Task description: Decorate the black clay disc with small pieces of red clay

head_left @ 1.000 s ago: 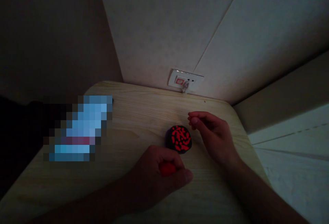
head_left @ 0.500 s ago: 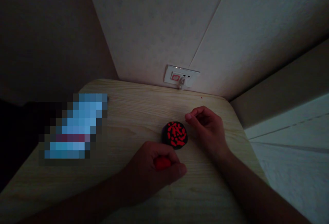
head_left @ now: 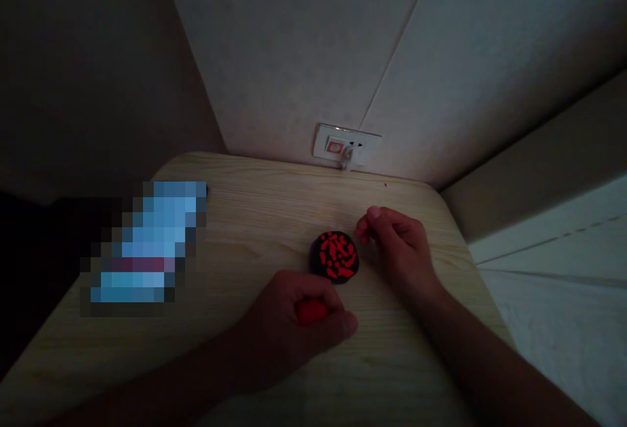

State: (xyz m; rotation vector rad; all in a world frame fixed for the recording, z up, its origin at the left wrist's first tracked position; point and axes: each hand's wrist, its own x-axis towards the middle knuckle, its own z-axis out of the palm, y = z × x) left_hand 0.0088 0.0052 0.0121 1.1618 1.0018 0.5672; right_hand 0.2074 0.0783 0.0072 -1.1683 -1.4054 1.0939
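A dark round disc covered with small red bits point(head_left: 336, 256) lies on the pale wooden table point(head_left: 245, 218). My left hand point(head_left: 289, 329) rests on the table just in front of the disc, its fingers curled around a red lump point(head_left: 309, 311). My right hand point(head_left: 399, 247) sits to the right of the disc, thumb and fingertips pinched together near its edge. Whatever the pinch holds is too small to make out in the dim light.
A blurred-out blue object point(head_left: 147, 244) lies on the left part of the table. A white wall socket point(head_left: 345, 146) with a red mark sits on the wall behind the table. The table's right edge drops to a pale floor point(head_left: 553, 283).
My right hand's pinched fingers have shifted a little, now close beside the disc's right edge. The left hand stays curled on the red lump. The view has moved slightly.
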